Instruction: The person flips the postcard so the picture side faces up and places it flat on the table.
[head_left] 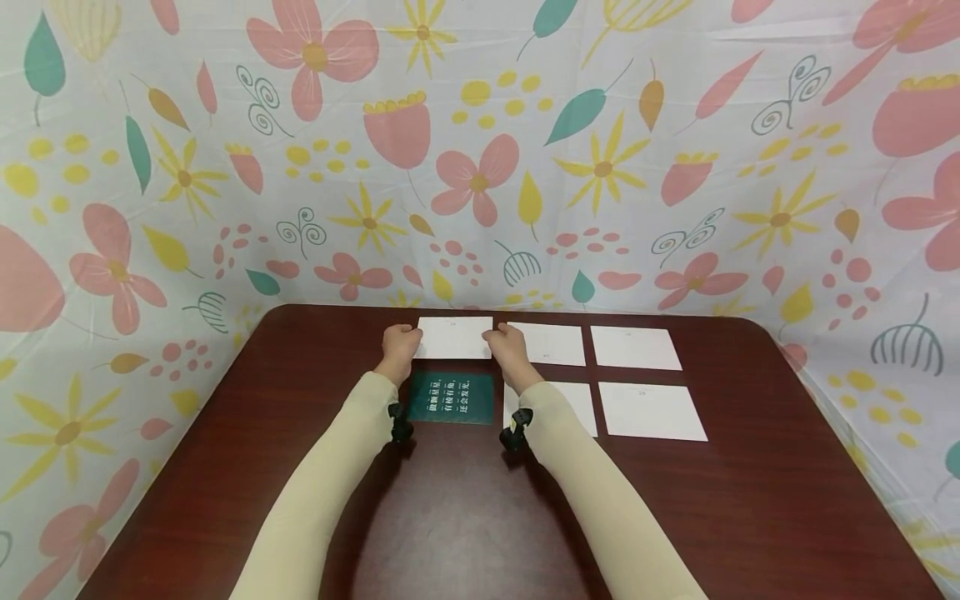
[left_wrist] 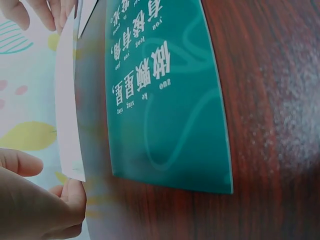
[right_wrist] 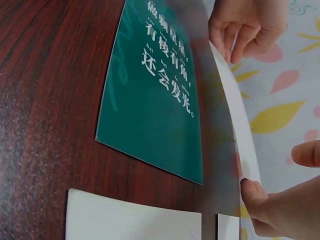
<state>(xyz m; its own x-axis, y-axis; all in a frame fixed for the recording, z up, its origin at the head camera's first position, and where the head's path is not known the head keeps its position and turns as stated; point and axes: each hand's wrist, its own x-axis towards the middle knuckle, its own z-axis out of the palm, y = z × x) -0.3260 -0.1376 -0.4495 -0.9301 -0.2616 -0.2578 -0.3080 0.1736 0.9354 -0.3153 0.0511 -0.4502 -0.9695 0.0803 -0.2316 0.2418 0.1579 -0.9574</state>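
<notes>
A white card is held at its two short ends, one hand at each, in the back row. Its left end is in my left hand, whose fingertips are at the corner. My right hand grips the right end, fingertips at that corner. Both wrist views show the card almost edge-on, its near edge over the tabletop. Just in front lies a dark green card with white Chinese lettering, untouched by either hand.
More white cards lie in two rows to the right, such as a back one and a front one. One front card is partly behind my right wrist. The dark red-brown table meets a floral cloth at the back.
</notes>
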